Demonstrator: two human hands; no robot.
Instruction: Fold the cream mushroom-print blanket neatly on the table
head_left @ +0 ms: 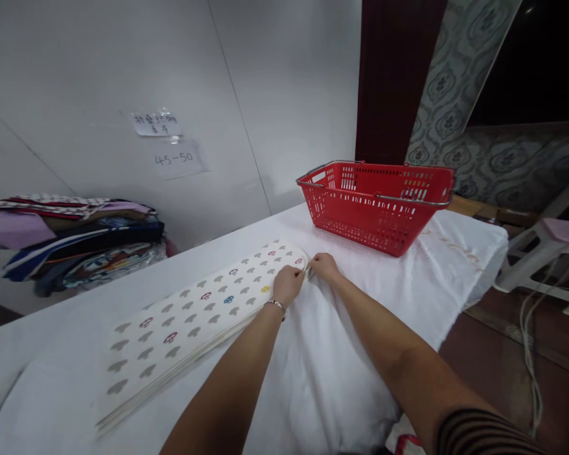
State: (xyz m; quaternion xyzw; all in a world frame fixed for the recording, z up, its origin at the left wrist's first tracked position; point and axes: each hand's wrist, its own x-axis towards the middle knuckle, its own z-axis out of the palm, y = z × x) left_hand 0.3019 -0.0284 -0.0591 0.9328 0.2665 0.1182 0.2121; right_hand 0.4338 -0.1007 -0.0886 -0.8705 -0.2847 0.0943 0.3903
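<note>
A long folded cloth [196, 316], cream with grey mushroom-like shapes and a few red, blue and yellow figures, lies flat in several layers on the white-covered table [341, 354]. At its right end my left hand [288, 285] is closed on the near corner, the fingers pinching the edge. Just beside it my right hand [325, 266] also pinches the rounded end of the cloth. The fingertips of both hands are close together, and the exact layers they hold are partly hidden.
Behind my hands stands a red plastic basket [360, 224] with metal handles. A pile of folded clothes [80, 240] sits at the left by the white wall, which bears two handwritten paper notes [180, 158]. A white stool [540, 259] and cables [526, 341] are at the right.
</note>
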